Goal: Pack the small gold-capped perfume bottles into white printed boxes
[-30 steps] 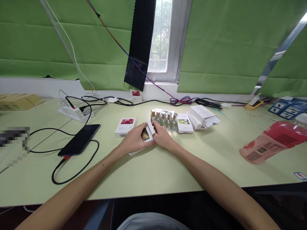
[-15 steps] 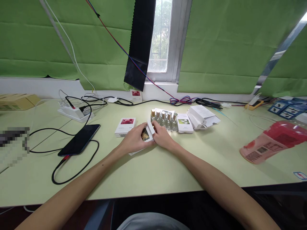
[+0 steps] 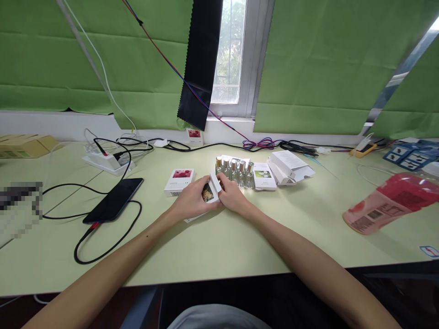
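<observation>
A small white carton with a yellow-flower picture (image 3: 207, 193) is held low over the table, its flap (image 3: 215, 182) standing up at the right end. My left hand (image 3: 190, 199) wraps around the carton from the left, thumb on the top side. My right hand (image 3: 233, 195) is closed at the flap end, fingers curled against the carton. A bit of gold colour shows by its fingertips; what it belongs to is mostly hidden. Just beyond stand several clear glass bottles (image 3: 242, 173) with mostly gold caps. A white carton with red flowers (image 3: 179, 180) lies left of my hands.
A white-flower carton (image 3: 264, 176) and opened white cartons (image 3: 290, 167) lie right of the bottles. A phone (image 3: 114, 201) with a cable is at left, near a power strip (image 3: 108, 162). A pink bottle (image 3: 387, 203) lies at right. Cables (image 3: 212, 144) run along the back.
</observation>
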A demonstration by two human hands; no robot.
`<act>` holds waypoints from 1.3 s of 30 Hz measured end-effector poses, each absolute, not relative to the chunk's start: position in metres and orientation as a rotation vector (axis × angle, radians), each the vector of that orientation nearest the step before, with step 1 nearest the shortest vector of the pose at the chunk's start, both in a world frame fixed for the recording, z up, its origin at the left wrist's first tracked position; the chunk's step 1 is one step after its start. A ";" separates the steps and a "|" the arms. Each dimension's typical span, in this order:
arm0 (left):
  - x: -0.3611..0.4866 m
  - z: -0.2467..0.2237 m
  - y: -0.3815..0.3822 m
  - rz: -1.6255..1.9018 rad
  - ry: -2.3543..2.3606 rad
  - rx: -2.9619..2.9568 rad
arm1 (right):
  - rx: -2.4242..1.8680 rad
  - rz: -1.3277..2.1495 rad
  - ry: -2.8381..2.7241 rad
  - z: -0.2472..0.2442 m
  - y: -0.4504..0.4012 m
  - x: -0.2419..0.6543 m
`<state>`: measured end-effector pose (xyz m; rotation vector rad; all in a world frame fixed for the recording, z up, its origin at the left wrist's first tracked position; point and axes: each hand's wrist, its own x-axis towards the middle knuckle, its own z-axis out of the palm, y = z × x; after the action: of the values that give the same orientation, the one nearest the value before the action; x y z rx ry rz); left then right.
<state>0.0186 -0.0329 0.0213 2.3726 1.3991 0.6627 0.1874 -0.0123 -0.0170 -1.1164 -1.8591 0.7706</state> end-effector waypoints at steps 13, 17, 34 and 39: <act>0.018 0.021 -0.032 0.662 1.406 2.379 | -1.120 0.764 -1.866 -0.018 -0.012 0.188; 0.018 0.021 -0.032 0.663 1.400 2.381 | -1.122 0.759 -1.869 -0.018 -0.012 0.188; 0.018 0.021 -0.032 0.685 1.378 2.376 | -1.136 0.771 -1.860 -0.015 -0.013 0.188; 0.018 0.021 -0.033 0.692 1.381 2.376 | -1.111 0.784 -1.844 -0.016 -0.013 0.187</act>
<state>0.0184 -0.0327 0.0213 2.3764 1.3812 0.6923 0.1874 -0.0133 -0.0163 -1.1111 -1.8445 0.7843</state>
